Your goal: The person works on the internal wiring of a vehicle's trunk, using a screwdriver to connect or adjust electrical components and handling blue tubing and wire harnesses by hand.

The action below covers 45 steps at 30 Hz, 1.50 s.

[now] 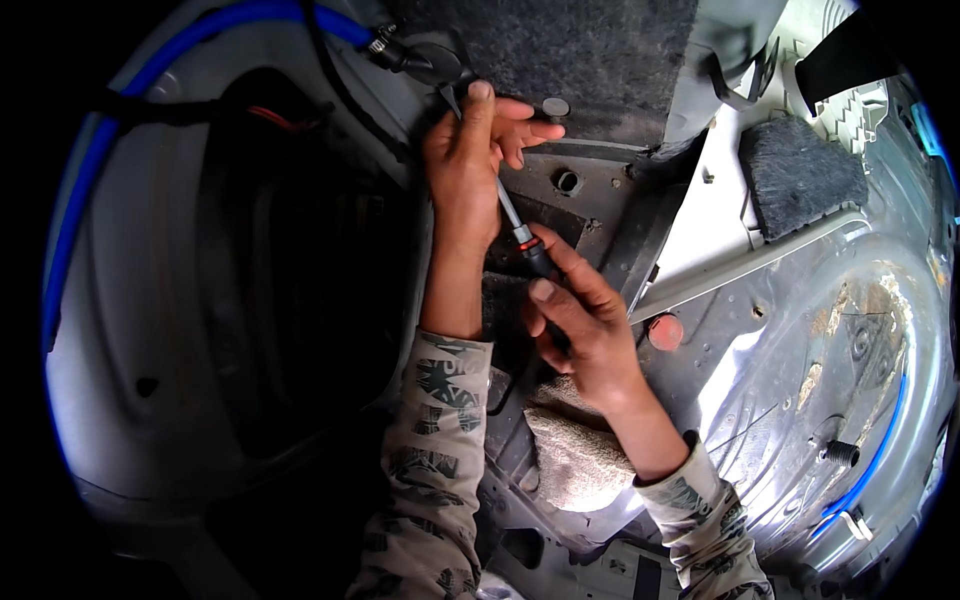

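A screwdriver (pixel 514 213) with a metal shaft and dark, red-ringed handle slants up and left. My right hand (pixel 590 335) is closed on its handle. Higher up, my left hand (pixel 465 165) has its thumb raised and its fingers spread to the right. The shaft passes behind that thumb; whether the hand presses on it is hidden. Its flat tip emerges left of the thumb, just below a round black fitting (pixel 432 63). A metal clamp (pixel 383 40) joins this fitting to a blue hose (pixel 235 14).
Car body panels surround my arms, with a deep dark opening (pixel 300 280) at left. A crumpled beige cloth (pixel 575 450) lies below my right hand. Dark felt lining (pixel 570 60) covers the top. Rightward are a red round plug (pixel 665 332) and a grey felt pad (pixel 800 178).
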Motion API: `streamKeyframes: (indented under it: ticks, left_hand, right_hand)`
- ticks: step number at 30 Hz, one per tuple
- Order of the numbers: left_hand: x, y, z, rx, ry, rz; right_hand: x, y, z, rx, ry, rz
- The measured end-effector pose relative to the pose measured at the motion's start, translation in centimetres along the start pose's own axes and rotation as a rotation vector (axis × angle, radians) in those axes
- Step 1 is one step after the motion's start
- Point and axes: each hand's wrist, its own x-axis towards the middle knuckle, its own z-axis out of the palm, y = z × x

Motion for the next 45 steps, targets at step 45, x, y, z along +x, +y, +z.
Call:
streamKeyframes:
  ticks: [45]
  left_hand:
    - [-0.3, -0.4, 0.8, -0.098, 0.085, -0.021]
  right_hand:
    - [0.6, -0.2, -1.0, 0.014, -0.03, 0.017]
